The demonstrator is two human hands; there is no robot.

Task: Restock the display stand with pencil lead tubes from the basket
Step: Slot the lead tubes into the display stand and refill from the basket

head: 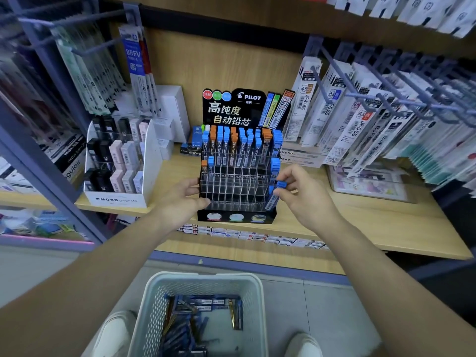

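**Position.** The display stand [235,186] sits at the front edge of the shelf [386,228], about midway along it. The left hand [184,199] grips the stand's left side, thumb on top and fingers curled against the lowest tier. The right hand [302,193] pinches a blue-capped lead tube [276,195] between thumb and fingertips. The tube's lower end is at the rightmost compartment of the front row (whether it has entered the slot cannot be told). The basket [203,278] stands on the floor below the shelf's front edge, with the remaining tubes [190,320] lying loose inside.

**Likely faults.**
- A tilted tube may catch on the clear divider and jam or skip into the neighbouring slot.
- Letting go too early could drop the tube off the front edge, as the stand sits so close to it.
- Downward force with a slack left hand could slide or tip the stand forward.
- The fingers work just beside the filled tubes [275,167] one tier up and could knock them askew.

**Surroundings.**
- A MONO carton [117,176] occupies the left front corner.
- Small boxes [192,148] lie toward the back edge behind the stand.
- A flat packet [368,182] lies toward the right end.
- Hanging refill packs [360,117] on hooks overhang the right end and limit a high approach from that side.
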